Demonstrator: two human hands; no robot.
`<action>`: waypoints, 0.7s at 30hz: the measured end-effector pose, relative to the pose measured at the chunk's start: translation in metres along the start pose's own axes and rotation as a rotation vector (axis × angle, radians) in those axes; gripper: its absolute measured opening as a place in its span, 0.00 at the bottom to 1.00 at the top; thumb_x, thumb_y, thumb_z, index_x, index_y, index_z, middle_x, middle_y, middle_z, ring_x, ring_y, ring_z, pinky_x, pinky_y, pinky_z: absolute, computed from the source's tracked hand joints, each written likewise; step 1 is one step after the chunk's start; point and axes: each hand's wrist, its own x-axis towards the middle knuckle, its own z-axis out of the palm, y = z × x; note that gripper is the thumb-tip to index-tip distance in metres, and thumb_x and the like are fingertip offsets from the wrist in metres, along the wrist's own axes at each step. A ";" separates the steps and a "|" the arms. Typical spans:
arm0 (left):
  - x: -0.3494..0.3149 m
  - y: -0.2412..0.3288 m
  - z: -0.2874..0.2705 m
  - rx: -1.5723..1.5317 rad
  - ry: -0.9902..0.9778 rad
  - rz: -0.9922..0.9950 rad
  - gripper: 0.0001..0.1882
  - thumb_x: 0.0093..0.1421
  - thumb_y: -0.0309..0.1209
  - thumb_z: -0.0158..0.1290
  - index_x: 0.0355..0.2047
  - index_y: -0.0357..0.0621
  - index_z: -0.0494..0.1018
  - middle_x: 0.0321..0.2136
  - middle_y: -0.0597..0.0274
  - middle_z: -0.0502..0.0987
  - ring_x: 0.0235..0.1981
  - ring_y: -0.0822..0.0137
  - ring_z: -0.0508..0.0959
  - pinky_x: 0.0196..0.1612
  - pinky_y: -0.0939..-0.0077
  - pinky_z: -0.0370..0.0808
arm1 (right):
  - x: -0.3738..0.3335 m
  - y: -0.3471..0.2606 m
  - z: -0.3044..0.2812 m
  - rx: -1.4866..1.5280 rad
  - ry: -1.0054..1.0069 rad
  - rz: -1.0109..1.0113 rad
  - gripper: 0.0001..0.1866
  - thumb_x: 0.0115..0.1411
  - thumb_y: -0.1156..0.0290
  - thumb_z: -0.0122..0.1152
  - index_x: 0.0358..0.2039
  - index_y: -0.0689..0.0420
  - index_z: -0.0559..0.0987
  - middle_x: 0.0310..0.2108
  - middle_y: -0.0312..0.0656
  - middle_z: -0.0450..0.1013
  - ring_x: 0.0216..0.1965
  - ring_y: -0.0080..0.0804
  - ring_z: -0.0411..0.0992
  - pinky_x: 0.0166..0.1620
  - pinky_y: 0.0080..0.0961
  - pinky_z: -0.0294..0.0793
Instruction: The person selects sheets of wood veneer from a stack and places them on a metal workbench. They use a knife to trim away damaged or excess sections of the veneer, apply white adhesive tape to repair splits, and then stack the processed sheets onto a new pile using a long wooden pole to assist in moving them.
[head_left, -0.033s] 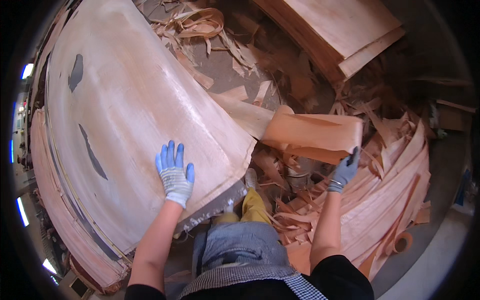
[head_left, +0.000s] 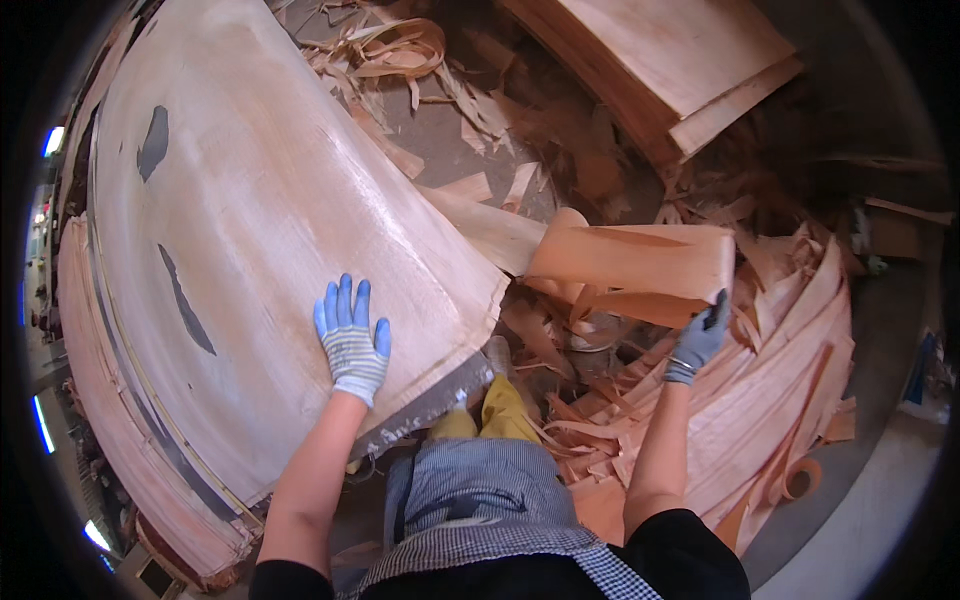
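Note:
Palm down, my left hand [head_left: 354, 338] lies with fingers spread on a large pale wood veneer sheet [head_left: 270, 230], near its near right corner. Two dark torn holes show in that sheet, toward its left side. My right hand [head_left: 700, 335] is closed on the near right corner of an orange-brown veneer strip [head_left: 640, 262], raised off to the right. Loosely folded or curled, the strip has its left end close to the large sheet's right edge. Both hands wear gloves with blue-grey palms or fingers; the left one has a striped cuff.
A heap of loose veneer strips [head_left: 740, 390] lies at the right, below my right hand. Beyond it stands a stack of veneer sheets [head_left: 690, 60]. Curled scraps [head_left: 400, 50] litter the floor at the far side. More layered sheets [head_left: 110, 400] line the left.
My right hand has shifted slightly right and away from me, carrying the strip's end along. My left hand stays flat on the sheet, nearly in place.

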 end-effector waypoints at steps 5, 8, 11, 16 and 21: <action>-0.006 -0.006 -0.001 0.007 0.065 0.002 0.30 0.53 0.40 0.48 0.57 0.45 0.61 0.60 0.50 0.56 0.61 0.50 0.53 0.62 0.52 0.44 | 0.078 -0.100 -0.119 0.123 0.115 -0.259 0.21 0.56 0.85 0.44 0.52 0.63 0.70 0.49 0.42 0.70 0.45 0.25 0.70 0.43 0.20 0.73; -0.014 -0.014 0.000 -0.007 0.108 0.003 0.30 0.54 0.42 0.47 0.57 0.46 0.60 0.60 0.51 0.56 0.61 0.51 0.53 0.62 0.52 0.43 | 0.106 -0.186 -0.180 0.323 0.197 -0.348 0.20 0.58 0.85 0.43 0.50 0.62 0.72 0.48 0.41 0.71 0.43 0.28 0.71 0.39 0.21 0.76; -0.009 -0.003 0.002 -0.049 0.099 0.023 0.30 0.55 0.42 0.46 0.58 0.47 0.60 0.60 0.53 0.56 0.62 0.53 0.53 0.62 0.52 0.43 | 0.136 -0.254 -0.252 0.109 0.342 -0.640 0.17 0.59 0.81 0.46 0.48 0.63 0.73 0.44 0.43 0.73 0.41 0.29 0.72 0.42 0.22 0.74; -0.016 -0.013 0.000 -0.039 0.143 0.000 0.30 0.55 0.43 0.46 0.58 0.48 0.60 0.61 0.53 0.55 0.62 0.54 0.53 0.63 0.52 0.43 | 0.199 -0.321 -0.323 0.324 0.167 -0.623 0.15 0.61 0.77 0.47 0.48 0.60 0.74 0.45 0.42 0.72 0.43 0.32 0.72 0.47 0.23 0.73; -0.008 0.013 -0.009 -0.050 0.190 -0.056 0.31 0.53 0.41 0.49 0.57 0.48 0.60 0.59 0.52 0.57 0.61 0.54 0.54 0.63 0.52 0.43 | 0.245 -0.381 -0.366 0.079 0.244 -0.758 0.16 0.63 0.73 0.45 0.49 0.60 0.73 0.48 0.43 0.71 0.44 0.32 0.71 0.48 0.26 0.72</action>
